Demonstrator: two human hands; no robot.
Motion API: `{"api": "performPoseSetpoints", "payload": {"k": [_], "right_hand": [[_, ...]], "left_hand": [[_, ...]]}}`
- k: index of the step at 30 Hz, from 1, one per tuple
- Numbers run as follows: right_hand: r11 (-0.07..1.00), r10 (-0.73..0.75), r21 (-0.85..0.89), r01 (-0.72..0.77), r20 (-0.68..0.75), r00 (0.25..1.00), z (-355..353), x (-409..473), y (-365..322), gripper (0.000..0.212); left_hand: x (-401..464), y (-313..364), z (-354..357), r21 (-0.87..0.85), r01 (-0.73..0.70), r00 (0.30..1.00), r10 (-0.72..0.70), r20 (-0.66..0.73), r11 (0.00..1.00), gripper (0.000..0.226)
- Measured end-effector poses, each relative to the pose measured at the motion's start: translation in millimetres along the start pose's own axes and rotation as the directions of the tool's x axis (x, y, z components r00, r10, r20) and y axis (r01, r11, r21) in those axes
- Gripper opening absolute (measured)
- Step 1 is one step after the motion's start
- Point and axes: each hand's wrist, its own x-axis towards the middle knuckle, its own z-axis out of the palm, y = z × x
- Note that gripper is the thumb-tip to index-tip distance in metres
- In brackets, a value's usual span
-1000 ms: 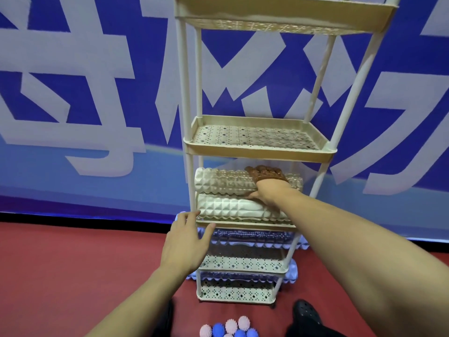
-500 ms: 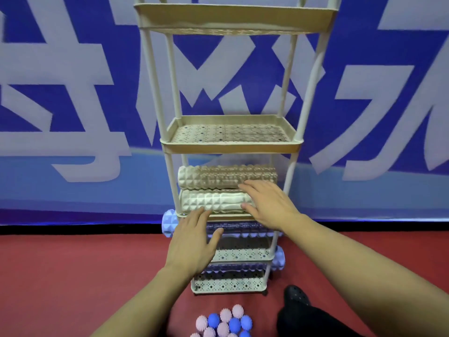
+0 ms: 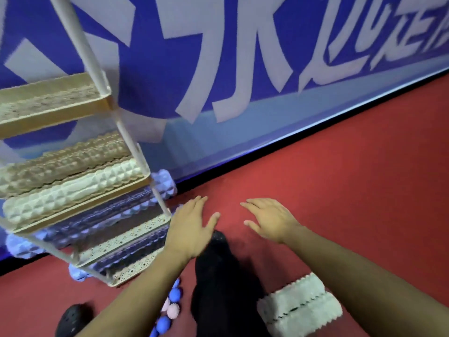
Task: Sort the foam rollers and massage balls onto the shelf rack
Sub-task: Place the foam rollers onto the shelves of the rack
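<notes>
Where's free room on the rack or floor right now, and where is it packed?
Free: the upper tier of the rack, bare above the two pale rollers; open red floor between the banner and right hand. Crowded: the lower tiers with purple rollers; floor by the balls and white rollers. Left hand holds nothing.

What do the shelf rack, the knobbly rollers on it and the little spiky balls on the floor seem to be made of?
The shelf rack looks like matte beige plastic: thin moulded posts and trays punched with small holes. The rollers look like soft foam, cream and tan, with a moulded pattern of ridges and no shine. The balls, pink and blue, look like rubber or soft plastic with short spikes; motion blur leaves that open.
</notes>
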Motion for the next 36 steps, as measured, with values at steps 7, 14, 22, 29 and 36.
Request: {"api": "performPoseSetpoints", "payload": {"k": [7, 14, 22, 29, 36], "right_hand": [[0.988, 0.124, 0.055, -0.144, 0.264, 0.956, 103.3, -51.5, 84.1, 0.070], [0.979, 0.037, 0.146, -0.142, 0.559, 0.828, 213.6, -72.0, 113.2, 0.076], [0.976, -0.001, 0.160, -0.148, 0.684, 0.729, 305.5, -69.3, 112.0, 0.084], [0.999, -0.040, 0.043, 0.012, 0.726, 0.686, 341.4, -50.6, 108.2, 0.095], [0.998, -0.060, 0.024, 0.060, 0.692, 0.719, 339.9, -48.6, 104.0, 0.089]], "left_hand": [[43.1, 37.2, 68.6, -0.180, -0.079, 0.943, 0.132, 0.304, 0.980, 0.063], [71.0, 10.4, 106.7, -0.274, 0.116, 0.927, -0.005, 0.375, 0.955, 0.064], [81.2, -54.2, 139.9, -0.207, 0.174, 0.922, -0.085, 0.377, 0.963, 0.061], [77.9, -97.4, 162.2, -0.223, 0.281, 0.915, -0.191, 0.355, 0.934, 0.068], [68.1, -111.3, 158.1, -0.241, 0.297, 0.913, -0.200, 0.356, 0.924, 0.069]]}}
